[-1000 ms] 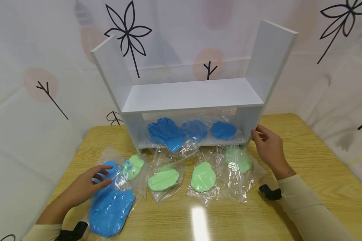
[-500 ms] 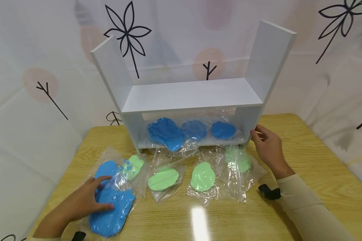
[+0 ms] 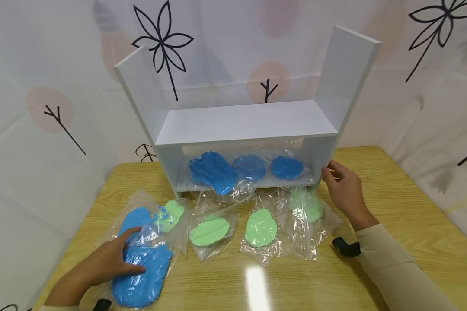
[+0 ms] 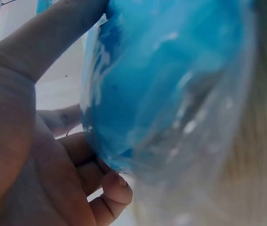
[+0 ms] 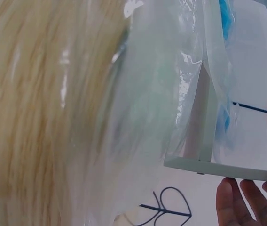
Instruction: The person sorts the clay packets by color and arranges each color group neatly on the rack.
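My left hand (image 3: 105,263) grips the left side of a clear bag of blue modelling clay (image 3: 151,268) at the table's lower left. In the left wrist view the thumb lies over the bag and curled fingers (image 4: 84,162) are at its edge. Another blue clay piece (image 3: 134,219) lies just behind it, under clear plastic. My right hand (image 3: 347,192) holds the lower right side panel of a white shelf (image 3: 245,123), thumb at the front edge and fingers outside. Three blue clay pieces in bags, including a crumpled one (image 3: 213,172), lie on its lower board.
A row of bagged light green clay lies before the shelf: a blue-specked piece (image 3: 170,216), an oval (image 3: 209,231), a rounder piece (image 3: 260,228) and one at the right (image 3: 308,205). Bag edges overlap. A patterned cloth (image 3: 233,47) hangs behind the wooden table (image 3: 202,285).
My left hand has come down toward the front, from above the rear blue clay to the nearer bag, and now grips its side. The right hand stays at the shelf panel.
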`<state>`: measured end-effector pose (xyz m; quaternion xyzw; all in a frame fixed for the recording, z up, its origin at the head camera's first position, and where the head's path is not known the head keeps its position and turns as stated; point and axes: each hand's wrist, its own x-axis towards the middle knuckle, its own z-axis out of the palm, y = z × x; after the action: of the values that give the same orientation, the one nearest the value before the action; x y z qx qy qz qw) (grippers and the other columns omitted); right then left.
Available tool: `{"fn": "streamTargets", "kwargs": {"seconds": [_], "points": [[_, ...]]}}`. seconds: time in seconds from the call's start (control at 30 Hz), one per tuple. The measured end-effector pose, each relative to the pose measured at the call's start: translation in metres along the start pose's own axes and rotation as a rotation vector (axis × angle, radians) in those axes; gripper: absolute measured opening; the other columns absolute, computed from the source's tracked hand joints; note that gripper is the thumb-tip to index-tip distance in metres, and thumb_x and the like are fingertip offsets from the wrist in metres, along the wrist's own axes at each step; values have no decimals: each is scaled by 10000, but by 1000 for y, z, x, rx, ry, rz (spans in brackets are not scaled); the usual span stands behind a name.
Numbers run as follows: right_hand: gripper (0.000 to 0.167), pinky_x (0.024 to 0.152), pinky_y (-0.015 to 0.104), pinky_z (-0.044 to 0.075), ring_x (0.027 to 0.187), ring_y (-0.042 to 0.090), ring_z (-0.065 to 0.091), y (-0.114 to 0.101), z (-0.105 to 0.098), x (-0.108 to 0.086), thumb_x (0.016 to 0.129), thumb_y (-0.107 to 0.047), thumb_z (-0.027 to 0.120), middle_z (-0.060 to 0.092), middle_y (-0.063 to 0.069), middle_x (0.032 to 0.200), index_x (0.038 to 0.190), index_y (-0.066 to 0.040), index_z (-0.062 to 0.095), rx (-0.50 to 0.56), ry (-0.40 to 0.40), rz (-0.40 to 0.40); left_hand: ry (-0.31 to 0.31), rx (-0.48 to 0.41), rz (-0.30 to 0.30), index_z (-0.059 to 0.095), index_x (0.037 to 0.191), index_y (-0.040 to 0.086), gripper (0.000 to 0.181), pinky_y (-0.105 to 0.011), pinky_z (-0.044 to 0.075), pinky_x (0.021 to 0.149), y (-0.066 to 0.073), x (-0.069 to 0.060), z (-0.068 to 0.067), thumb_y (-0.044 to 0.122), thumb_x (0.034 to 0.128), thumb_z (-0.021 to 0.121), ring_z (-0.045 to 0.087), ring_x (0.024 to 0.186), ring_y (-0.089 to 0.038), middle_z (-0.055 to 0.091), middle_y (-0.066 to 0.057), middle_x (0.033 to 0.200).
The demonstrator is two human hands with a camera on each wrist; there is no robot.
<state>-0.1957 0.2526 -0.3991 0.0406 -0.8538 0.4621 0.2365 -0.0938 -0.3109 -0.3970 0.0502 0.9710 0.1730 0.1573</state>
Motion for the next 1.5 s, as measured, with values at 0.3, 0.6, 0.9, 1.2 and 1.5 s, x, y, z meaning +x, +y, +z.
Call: {"fn": "streamTargets", "kwargs": {"seconds": [0.3,0.6,0.9,1.2,1.5], "points": [[439,698,-26,431,830,-253,509,1,-1,0,1037,-220,535,626,268,1308,1403,23,549,-6,-6,12,28,-31,-9,372,1401,-109,1064,-547,575,858,-6,-1,-2,522,701,866,648,1068,-367,623,-307,1213],[449,714,-27,429,951,57,667,1,0,0,1041,-242,523,626,250,1315,1413,9,544,-31,-14,27,10,-117,2,497,1215,-27,777,-380,589,689,-9,-4,-4,435,720,878,620,874,-226,660,-158,1044],[431,716,-27,430,903,-101,602,1,-1,2,1034,-216,534,626,271,1302,1393,22,561,-17,-9,2,-12,-180,3,477,1251,27,723,-368,585,686,-7,-10,-15,432,776,840,627,923,-241,640,-151,1113],[432,724,-24,435,873,-226,506,1,1,0,1035,-229,528,629,255,1307,1396,5,564,-21,-8,3,28,-203,9,394,1456,-54,843,-431,613,741,-7,-25,-33,455,880,740,633,1115,-373,559,-284,1351],[435,712,-21,434,874,-237,494,2,1,-1,1037,-238,524,628,253,1306,1393,10,566,-29,-6,-1,120,-216,34,255,1521,-103,899,-516,613,789,1,-27,-42,439,941,676,577,1195,-505,480,-362,1413]]}}
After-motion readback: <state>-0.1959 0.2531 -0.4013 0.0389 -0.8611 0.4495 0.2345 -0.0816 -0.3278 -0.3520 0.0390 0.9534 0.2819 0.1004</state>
